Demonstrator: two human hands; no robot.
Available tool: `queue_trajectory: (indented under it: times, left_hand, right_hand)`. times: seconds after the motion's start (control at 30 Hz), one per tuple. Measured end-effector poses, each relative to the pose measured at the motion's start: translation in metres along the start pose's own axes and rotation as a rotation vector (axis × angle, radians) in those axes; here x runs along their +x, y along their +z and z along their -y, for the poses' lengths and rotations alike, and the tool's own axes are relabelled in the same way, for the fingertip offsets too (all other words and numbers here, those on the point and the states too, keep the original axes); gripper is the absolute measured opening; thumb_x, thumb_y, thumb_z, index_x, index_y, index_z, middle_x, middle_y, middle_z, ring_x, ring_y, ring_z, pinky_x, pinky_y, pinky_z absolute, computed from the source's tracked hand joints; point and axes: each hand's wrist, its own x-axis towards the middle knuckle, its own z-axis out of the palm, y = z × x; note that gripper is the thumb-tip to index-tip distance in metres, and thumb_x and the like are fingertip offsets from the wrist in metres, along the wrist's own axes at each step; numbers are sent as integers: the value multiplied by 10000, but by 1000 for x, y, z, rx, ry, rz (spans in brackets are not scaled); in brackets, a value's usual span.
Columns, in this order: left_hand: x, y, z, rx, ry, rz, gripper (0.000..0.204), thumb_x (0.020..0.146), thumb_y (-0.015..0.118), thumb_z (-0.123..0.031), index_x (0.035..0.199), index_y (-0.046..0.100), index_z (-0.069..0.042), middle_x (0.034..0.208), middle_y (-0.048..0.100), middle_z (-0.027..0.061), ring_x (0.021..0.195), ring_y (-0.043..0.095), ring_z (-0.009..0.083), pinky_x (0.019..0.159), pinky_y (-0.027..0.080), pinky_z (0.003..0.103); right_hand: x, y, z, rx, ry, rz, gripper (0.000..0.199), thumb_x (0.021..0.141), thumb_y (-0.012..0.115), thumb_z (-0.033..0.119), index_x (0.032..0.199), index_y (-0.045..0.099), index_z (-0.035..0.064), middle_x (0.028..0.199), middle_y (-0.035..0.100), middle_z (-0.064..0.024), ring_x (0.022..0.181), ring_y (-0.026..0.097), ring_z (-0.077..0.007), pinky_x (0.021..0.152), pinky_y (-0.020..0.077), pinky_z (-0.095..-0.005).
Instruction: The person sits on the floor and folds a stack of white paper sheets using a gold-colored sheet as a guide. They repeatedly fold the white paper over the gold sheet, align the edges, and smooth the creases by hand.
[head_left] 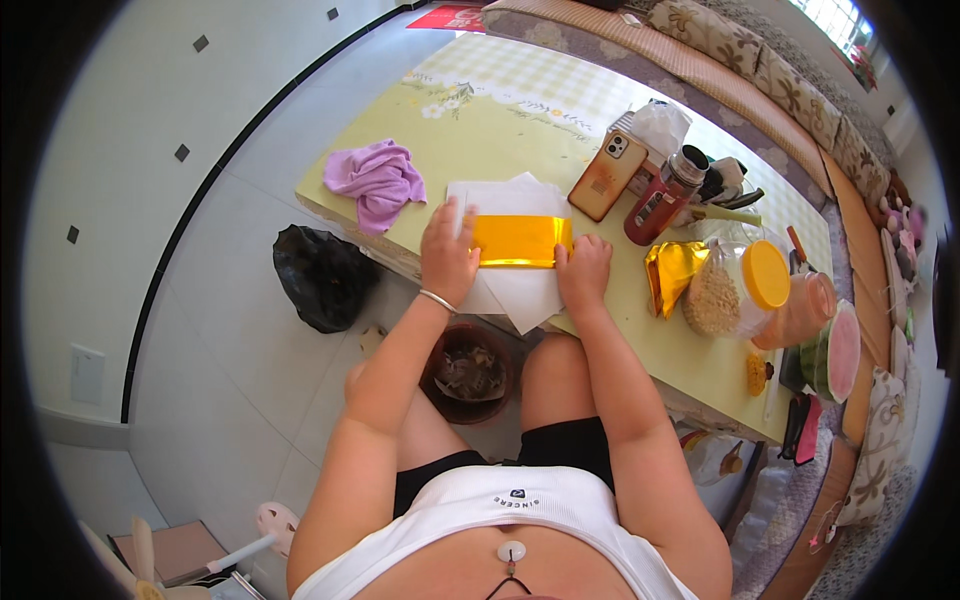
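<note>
A shiny gold foil paper strip (522,241) lies across several white paper sheets (527,290) at the near edge of the table, the sheets fanned at different angles. My left hand (447,258) is at the strip's left end, its fingers stretched out and slightly blurred, the thumb against the foil. At the right end, my right hand (584,272) pinches the foil's edge, fingers curled and thumb on top. Right of that hand stands a folded gold foil piece (676,272), leaning by a yellow-lidded clear jar (722,295).
A lilac cloth (377,183) lies on the table (640,340) at left. Toward the right are a phone (608,175), a red thermos (665,197) and a cut watermelon (832,352). On the floor sit a black plastic bag (322,278) and a brown bin (448,402).
</note>
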Motion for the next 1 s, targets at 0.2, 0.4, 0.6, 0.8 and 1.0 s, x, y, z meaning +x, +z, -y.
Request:
queue_trajectory:
  times: [0.2, 0.4, 0.6, 0.8, 1.0]
  left_hand:
    - [-1, 28, 20, -138, 392, 506, 429, 938, 549, -182, 1359, 609, -125, 1443, 532, 208, 1331, 514, 379, 1114, 420, 411]
    - [-19, 6, 18, -146, 366, 644, 742, 959, 514, -508, 1524, 370, -50, 1609, 282, 205, 1505, 238, 354, 1209, 185, 515]
    - [-40, -23, 42, -88, 255, 700, 820, 947, 514, -587, 1546, 334, -56, 1622, 267, 199, 1520, 215, 331, 1202, 165, 554]
    - [10, 19, 60, -275, -80, 292, 507, 744, 800, -171, 1203, 651, -17, 1236, 663, 156, 1162, 592, 353, 1020, 450, 408]
    - [51, 33, 60, -264, -423, 691, 385, 628, 831, -97, 975, 690, -11, 889, 718, 91, 824, 688, 257, 734, 545, 357]
  right_hand:
    - [11, 2, 2, -127, -234, -113, 446, 862, 708, 246, 1207, 611, -19, 1357, 546, -195, 1303, 469, -380, 1067, 393, -459]
    - [-39, 5, 14, -35, -536, 362, 780, 919, 622, 466, 1491, 390, -11, 1600, 317, -195, 1503, 263, -322, 1224, 189, -459]
    - [-32, -28, -27, -9, -384, 394, 734, 941, 597, 489, 1442, 453, -28, 1606, 283, -224, 1507, 242, -332, 1217, 205, -450]
    - [2, -26, -12, 581, -1, 226, 459, 900, 668, 103, 1310, 552, -69, 1086, 670, -244, 918, 690, -328, 799, 565, -413]
    - [24, 1, 0, 1004, 516, 458, 684, 939, 588, 38, 1524, 245, -55, 852, 677, -154, 636, 667, -175, 526, 543, -277]
